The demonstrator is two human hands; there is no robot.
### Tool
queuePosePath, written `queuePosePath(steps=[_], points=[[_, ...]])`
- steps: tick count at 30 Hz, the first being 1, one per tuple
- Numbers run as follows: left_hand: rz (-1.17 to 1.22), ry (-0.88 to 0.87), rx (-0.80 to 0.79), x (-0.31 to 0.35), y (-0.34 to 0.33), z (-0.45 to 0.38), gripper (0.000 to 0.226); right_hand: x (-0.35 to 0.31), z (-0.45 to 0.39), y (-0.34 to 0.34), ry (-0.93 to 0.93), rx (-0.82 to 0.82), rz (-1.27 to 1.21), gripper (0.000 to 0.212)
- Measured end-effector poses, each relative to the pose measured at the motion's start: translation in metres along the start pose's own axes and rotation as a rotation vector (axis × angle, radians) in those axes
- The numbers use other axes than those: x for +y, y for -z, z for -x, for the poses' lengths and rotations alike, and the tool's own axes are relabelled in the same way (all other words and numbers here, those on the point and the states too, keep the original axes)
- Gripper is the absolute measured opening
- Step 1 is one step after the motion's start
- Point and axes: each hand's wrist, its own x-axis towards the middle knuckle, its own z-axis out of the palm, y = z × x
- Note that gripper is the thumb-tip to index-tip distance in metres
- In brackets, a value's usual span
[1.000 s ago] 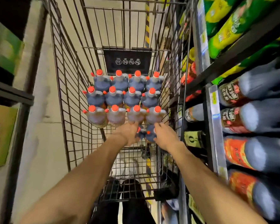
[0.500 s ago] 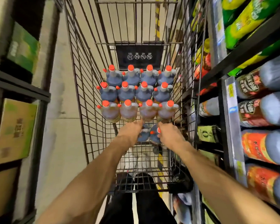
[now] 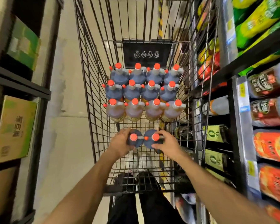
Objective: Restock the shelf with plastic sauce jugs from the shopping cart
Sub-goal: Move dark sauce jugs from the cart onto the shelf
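Hands point(image 3: 120, 144) nearer now, two jugs point(image 3: 149, 139) lifted clear

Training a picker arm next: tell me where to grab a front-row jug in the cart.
Take the front-row jug by its neck under the orange cap, from straight above. It stands upright, tight against its neighbours, so only the top is free.

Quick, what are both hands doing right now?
Left hand: gripping a dark plastic sauce jug with an orange cap.
Right hand: gripping a second dark orange-capped plastic jug beside it.
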Motion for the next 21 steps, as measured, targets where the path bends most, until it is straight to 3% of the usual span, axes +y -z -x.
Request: queuePosePath(steps=[5, 9, 11, 21], points=[[0.541, 0.162, 0.093, -0.020, -0.035, 0.015, 0.089, 0.022, -0.015, -0.006, -0.085, -0.082, -0.216, 0.082], [0.731, 0.145, 0.074, -0.026, -0.059, 0.002, 0.111, 0.037, -0.031, -0.011, -0.107, -0.152, -0.286, 0.100], [0.850, 0.237, 0.071, -0.027, -0.060, -0.011, 0.124, 0.046, -0.038, -0.016, -0.112, -0.187, -0.314, 0.108], [0.765, 0.051, 0.155, -0.045, -0.067, -0.034, 0.105, 0.070, -0.058, -0.029, 0.007, -0.165, -0.310, 0.093]])
